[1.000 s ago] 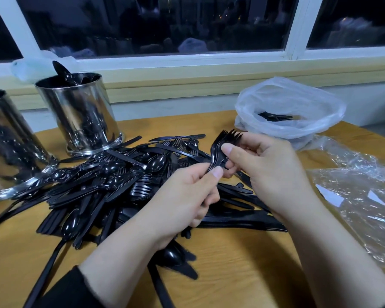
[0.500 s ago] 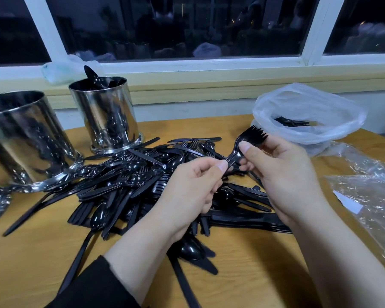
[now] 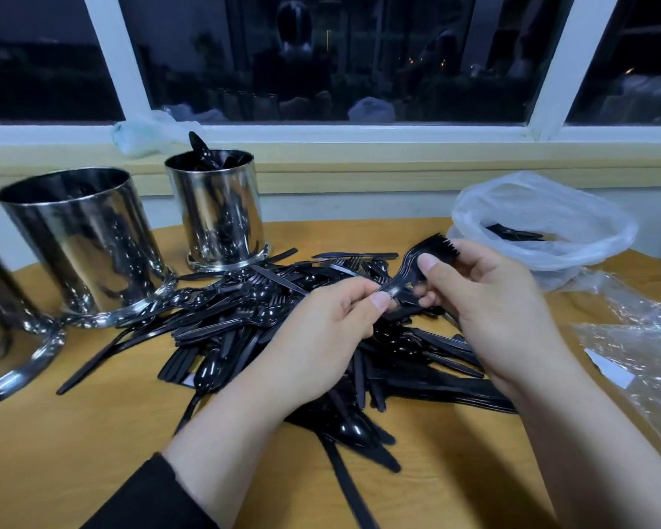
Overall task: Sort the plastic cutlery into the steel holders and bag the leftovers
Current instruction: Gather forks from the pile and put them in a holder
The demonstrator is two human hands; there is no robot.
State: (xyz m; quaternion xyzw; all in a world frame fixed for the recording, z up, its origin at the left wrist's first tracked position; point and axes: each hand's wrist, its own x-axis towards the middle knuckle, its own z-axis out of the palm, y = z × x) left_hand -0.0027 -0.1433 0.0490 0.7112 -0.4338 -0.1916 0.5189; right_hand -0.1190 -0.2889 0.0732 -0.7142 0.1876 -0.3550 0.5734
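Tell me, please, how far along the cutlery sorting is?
Early. Done: a few pieces stand in the far holder and a few lie in the bag. In hand: both the left hand and the right hand hold forks. Left: the large pile on the table.

Left sleeve: a black long sleeve of soft matte fabric (image 3: 149,498) covers the left forearm and ends in a plain rounded cuff short of the wrist.
Left hand: the bare left hand (image 3: 317,337), just past that cuff, wears no glove, ring or watch; its thumbnail is short and unpainted.
Right hand: the bare right hand (image 3: 500,311), across from the black cuff, is likewise without glove or ring, its nails short and plain.
Right forearm: bare along all its visible length, from wrist to frame edge; whether a sleeve begins farther back cannot be told.
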